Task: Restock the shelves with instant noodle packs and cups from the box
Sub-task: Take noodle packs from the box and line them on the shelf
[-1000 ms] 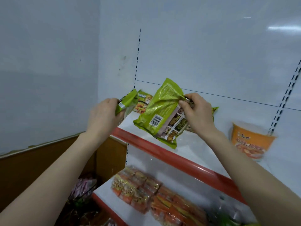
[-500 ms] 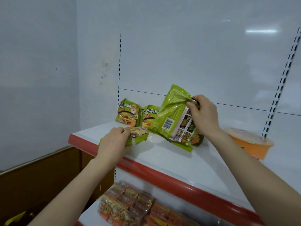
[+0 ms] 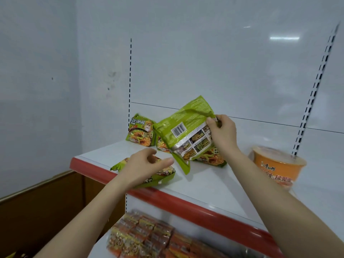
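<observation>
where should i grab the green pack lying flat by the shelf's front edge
Best grip: the crimped end seam of the flat pack, coming from the front left. It lies flat on the shelf, so only that thin seam sticks out free; the left hand covers its middle.

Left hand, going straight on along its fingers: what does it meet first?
Probably the lower corner of the green pack pinched by the right hand, just beyond the left hand; depth is unclear.

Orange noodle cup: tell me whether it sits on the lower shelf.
No, the orange noodle cup stands upright on the upper shelf, right of the green packs.
</observation>
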The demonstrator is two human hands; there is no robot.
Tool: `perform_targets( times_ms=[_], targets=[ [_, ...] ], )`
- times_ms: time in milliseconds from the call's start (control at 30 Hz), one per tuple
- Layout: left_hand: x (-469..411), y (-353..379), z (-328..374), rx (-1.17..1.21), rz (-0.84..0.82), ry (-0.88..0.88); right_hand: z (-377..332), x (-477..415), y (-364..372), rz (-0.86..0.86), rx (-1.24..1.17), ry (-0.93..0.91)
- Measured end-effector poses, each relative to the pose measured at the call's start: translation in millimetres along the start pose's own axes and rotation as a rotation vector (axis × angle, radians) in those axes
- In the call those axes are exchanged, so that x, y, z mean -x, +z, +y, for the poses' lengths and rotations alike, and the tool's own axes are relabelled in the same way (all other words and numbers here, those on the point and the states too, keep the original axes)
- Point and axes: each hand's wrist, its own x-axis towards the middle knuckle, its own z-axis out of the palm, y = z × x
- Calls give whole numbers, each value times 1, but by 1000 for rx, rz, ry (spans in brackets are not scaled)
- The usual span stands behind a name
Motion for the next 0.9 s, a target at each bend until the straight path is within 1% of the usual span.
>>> perform_targets(
  times_ms=[67, 133, 233, 300, 367, 400, 500, 567, 633, 667, 767, 800, 833, 900],
  targets=[
    [-2, 3, 11, 166, 9, -12, 2, 3, 6, -19, -97, 45],
    [-2, 8, 22, 246, 68, 40, 5, 6, 10, -57, -197, 117],
    [-2, 17, 33, 324, 245, 189, 6, 8, 12, -125, -272, 182],
    [-3, 23, 33, 306, 370, 250, 5, 6, 8, -136, -232, 208],
    [-7, 27, 32, 203, 489, 298, -2, 8, 2, -103, -230, 225],
    [-10, 29, 32, 119, 551, 331, -6, 11, -1, -117, -286, 225],
    [-18, 35, 29, -220, 670, 445, -27, 18, -4, -316, -508, 315],
    [-19, 41, 29, -412, 740, 558, -33, 18, -3, -417, -544, 356],
    [-21, 44, 26, -479, 751, 663, -31, 17, -2, -421, -589, 394],
    [-23, 45, 23, -481, 730, 690, -29, 18, -3, -408, -622, 415],
    [-25, 44, 12, -425, 563, 749, -17, 15, -7, -389, -683, 429],
    [-23, 42, 11, -357, 506, 712, -13, 13, -9, -388, -699, 425],
    [-20, 38, 13, -248, 466, 633, -9, 11, -11, -389, -722, 422],
    [-14, 30, 20, 15, 455, 376, -5, 7, -13, -400, -764, 427]
  ],
)
